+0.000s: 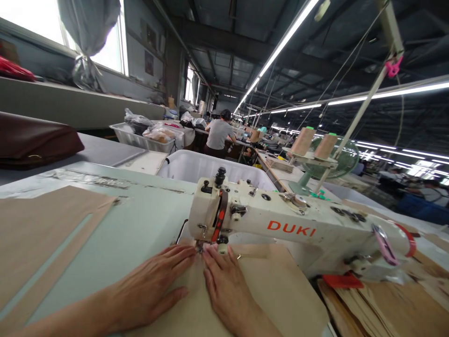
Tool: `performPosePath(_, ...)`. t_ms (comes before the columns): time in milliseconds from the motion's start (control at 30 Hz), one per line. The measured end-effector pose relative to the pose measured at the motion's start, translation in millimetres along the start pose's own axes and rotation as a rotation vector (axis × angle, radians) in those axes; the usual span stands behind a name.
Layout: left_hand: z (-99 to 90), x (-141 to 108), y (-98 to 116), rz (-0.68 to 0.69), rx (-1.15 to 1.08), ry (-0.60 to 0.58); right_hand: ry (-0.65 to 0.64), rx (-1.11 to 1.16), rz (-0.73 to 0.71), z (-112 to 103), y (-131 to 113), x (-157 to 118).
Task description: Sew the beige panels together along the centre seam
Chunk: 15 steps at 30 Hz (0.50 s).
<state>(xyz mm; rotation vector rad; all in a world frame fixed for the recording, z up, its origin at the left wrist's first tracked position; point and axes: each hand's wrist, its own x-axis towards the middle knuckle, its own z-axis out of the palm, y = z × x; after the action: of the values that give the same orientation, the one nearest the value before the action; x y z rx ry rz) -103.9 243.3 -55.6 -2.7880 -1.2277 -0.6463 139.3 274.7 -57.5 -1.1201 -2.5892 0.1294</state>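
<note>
A beige sheet of material (280,285) lies under the head of a white sewing machine (252,215) lettered DUKI. On the left of the presser foot (199,246), my left hand (154,281) rests flat on the sheet, fingers stretched out. My right hand (224,281) lies flat on the same sheet just right of the foot, its fingertips close to it. Both hands press the sheet from above and grasp nothing. The needle tip is hidden behind the fingers and the foot.
Another beige piece (45,224) with a slit lies on the table at left. Cut pieces (396,304) are piled at right, near a red item (343,281). Behind the machine stand a white bin (210,164) and thread cones (303,141). A person (219,133) sits farther back.
</note>
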Motion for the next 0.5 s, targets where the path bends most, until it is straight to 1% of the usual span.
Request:
performPosePath(200,-2.2,4.0,-0.5,-0.012,-0.030,0.002,0.027,-0.007,0.011,5.9,1.4,2.4)
performPosePath(367,-8.7,8.8,2.8,-0.025,-0.046,-0.044,0.076,-0.009,0.004,9.7,2.8,3.9)
performPosePath(500,-9.8,10.2,2.8,-0.014,-0.052,-0.026,0.094,-0.016,-0.008,11.2,3.1,4.0)
